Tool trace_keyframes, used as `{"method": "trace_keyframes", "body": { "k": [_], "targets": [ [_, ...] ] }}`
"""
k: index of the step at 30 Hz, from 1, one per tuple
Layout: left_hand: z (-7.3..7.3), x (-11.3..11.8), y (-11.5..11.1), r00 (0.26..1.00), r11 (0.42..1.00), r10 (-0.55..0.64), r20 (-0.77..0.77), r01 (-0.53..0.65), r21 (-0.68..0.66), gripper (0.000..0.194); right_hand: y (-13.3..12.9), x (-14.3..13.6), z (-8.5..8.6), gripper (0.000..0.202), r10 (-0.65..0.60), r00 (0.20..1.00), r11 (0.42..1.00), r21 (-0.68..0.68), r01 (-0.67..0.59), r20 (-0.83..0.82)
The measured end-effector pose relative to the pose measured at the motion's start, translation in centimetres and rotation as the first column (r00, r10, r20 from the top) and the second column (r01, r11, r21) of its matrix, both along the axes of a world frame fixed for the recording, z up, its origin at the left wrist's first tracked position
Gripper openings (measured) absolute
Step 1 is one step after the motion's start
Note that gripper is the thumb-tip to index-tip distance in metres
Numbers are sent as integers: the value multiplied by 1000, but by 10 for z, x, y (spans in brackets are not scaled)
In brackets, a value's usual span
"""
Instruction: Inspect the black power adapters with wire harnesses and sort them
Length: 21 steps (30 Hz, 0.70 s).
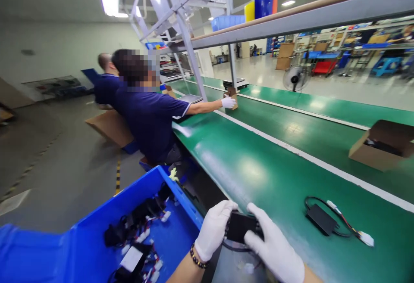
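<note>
I cannot see much of the small black rectangular plastic module [239,227] at the 6 o'clock edge of my view: both gloves cover its ends, and its black cable loops out of sight under my wrists. My left hand [213,230], in a white knit glove with a dark bead bracelet at the wrist, is closed round the module's left end, fingers curled over the top. My right hand [273,248], gloved the same, clamps the right end, thumb on the upper face. The module sits at the near rim of the glossy green conveyor belt [258,171], which runs away toward 11 o'clock with a white stripe down its middle.

At 3 o'clock from my hands a second flat black module with a looped black cable, red wires and white plug [321,219] lies on the belt, well apart from the held one. At 8 o'clock the blue plastic bin [97,227] holds a tangle of similar black units and white connectors; I cannot separate them. Farther out at 2 o'clock an open brown cardboard box [378,145] lies on its side, cut by the frame edge. At 11 o'clock a person in a navy shirt [145,119] reaches a white-gloved hand [228,102] onto a small cardboard piece; another person behind is mostly hidden.
</note>
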<state>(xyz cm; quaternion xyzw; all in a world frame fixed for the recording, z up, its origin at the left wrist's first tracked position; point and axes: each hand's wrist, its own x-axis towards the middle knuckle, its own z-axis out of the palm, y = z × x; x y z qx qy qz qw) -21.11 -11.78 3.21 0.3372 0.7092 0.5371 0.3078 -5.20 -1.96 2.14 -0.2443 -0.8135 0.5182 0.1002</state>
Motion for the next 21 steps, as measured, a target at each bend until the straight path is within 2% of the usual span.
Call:
{"method": "trace_keyframes", "body": {
  "k": [2, 3, 4, 6, 8, 10, 11, 12, 14, 15, 17, 19, 21],
  "targets": [
    [0, 11, 4, 998, 997, -66, -1, 66, -49, 35, -8, 3, 13, 81, 21, 992, 991, 126, -37, 123],
    [0, 18, 5, 995, 991, -103, 15, 104, -81, 35, -11, 5, 18, 83, 4, 981, 981, 189, -42, 196],
    [0, 24, 6, 990, 984, -136, 44, 140, -110, 36, -13, 9, 23, 77, -31, 964, 970, 239, -35, 264],
    [-2, 32, 4, 975, 969, -185, 126, 202, -144, 42, -10, 21, 31, 53, -127, 931, 957, 290, 24, 343],
    [-8, 27, -4, 970, 965, -191, 150, 214, -153, 51, 5, 43, 35, 33, -231, 912, 935, 336, 112, 338],
    [-16, 4, -17, 994, 976, -106, 42, 112, -189, 58, 30, 71, 33, 26, -359, 884, 874, 440, 205, 300],
    [-22, -13, -26, 998, 976, -14, -69, -1, -219, 59, 45, 86, 30, 27, -427, 855, 826, 513, 235, 295],
    [-27, -34, -37, 981, 960, 76, -177, -121, -255, 61, 62, 100, 25, 27, -474, 826, 787, 566, 244, 304],
    [-40, -78, -64, 903, 907, 195, -384, -315, -278, 64, 92, 119, 12, 33, -533, 772, 748, 619, 238, 347],
    [-46, -100, -80, 850, 861, 230, -474, -404, -308, 65, 105, 125, 4, 36, -549, 749, 742, 628, 234, 370],
    [-59, -138, -116, 780, 745, 229, -582, -525, -411, 65, 124, 128, -10, 37, -518, 747, 769, 610, 193, 416],
    [-70, -165, -152, 775, 638, 166, -610, -556, -533, 66, 133, 125, -21, 36, -477, 754, 791, 595, 145, 451],
    [-79, -180, -183, 767, 563, 140, -626, -582, -587, 67, 138, 122, -26, 39, -500, 730, 770, 625, 128, 466]
  ]
}}
